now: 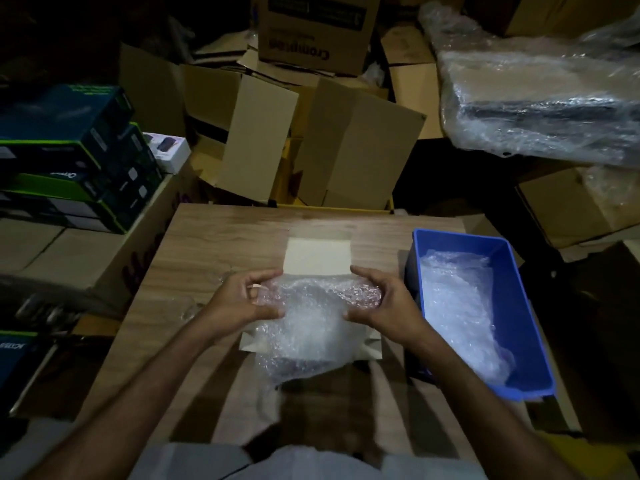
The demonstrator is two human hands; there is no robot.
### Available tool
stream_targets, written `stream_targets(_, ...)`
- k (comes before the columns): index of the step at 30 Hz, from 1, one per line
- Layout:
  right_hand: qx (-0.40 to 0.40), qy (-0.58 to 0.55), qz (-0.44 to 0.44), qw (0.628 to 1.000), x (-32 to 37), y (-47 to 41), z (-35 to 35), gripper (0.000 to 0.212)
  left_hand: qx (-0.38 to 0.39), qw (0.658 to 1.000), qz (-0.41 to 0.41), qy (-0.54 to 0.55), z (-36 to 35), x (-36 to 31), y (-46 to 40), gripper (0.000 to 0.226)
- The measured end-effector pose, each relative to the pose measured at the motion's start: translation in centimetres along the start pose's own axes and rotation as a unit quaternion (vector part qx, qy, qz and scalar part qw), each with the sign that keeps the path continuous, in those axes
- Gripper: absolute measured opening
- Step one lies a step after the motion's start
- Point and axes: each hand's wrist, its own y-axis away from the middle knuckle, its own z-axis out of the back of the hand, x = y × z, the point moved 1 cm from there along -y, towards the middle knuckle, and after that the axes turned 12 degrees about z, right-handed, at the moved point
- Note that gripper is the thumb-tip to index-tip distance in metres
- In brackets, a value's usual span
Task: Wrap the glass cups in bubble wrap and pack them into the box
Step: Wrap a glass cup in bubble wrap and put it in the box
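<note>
- Whatever lay inside the bubble-wrap bundle (304, 299) could not be made out; the film was cloudy and no glass cup showed plainly through it.
- The left hand (239, 299) had its grip curled round the bundle's left end, thumb below and fingers over the top; the right hand (377, 303) gripped the right end in the same way.
- The bundle was held over the pale open box (317, 259) in the middle of the bench (214, 244); the wrap covered most of the box, so its inside was hidden, and only the far flap and the near corners showed.
- A loose tail of the wrap hung over the near edge of the box toward the person.
- The blue plastic bin (509, 306) stood at the right edge of the bench, just beside the box, and held crumpled bubble wrap; nothing else could be told apart in it.
- Something clear lay on the bench left of the left hand, too dim to identify.
- The bench was wood-grained, and the room dark.
- Beyond it stood open brown cartons (304, 140); dark boxes with green edges (69, 150) were stacked at the left, and a flat package in plastic film (540, 98) lay at the upper right.
</note>
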Motion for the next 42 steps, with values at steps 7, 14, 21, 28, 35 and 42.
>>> stream_targets(7,0.049,0.142,0.024,0.988,1.3,-0.4,0.7,0.015,-0.106,0.959,-0.078,-0.252,0.5,-0.8,0.1,0.017)
stream_targets(14,0.009,-0.141,-0.036,0.989,2.2,-0.4,1.7,0.033,-0.019,0.992,-0.054,0.108,-1.3,-0.9,1.3,0.021)
stream_targets(21,0.02,-0.253,-0.117,0.96,0.0,0.4,0.0,0.057,-0.104,0.972,0.007,0.209,-2.8,0.8,1.6,0.035)
stream_targets(28,0.057,-0.405,-0.152,0.899,0.6,0.9,0.2,0.032,0.178,0.979,0.086,0.049,1.9,0.4,3.3,0.072)
stream_targets(35,0.042,-0.562,-0.129,0.816,0.8,0.1,-0.5,0.071,0.118,0.993,0.024,-0.002,-1.3,-2.4,1.9,0.052)
stream_targets(42,0.024,-0.42,-0.162,0.893,-1.5,3.2,-3.7,0.086,0.007,0.991,-0.067,0.117,-3.5,0.7,1.8,0.081)
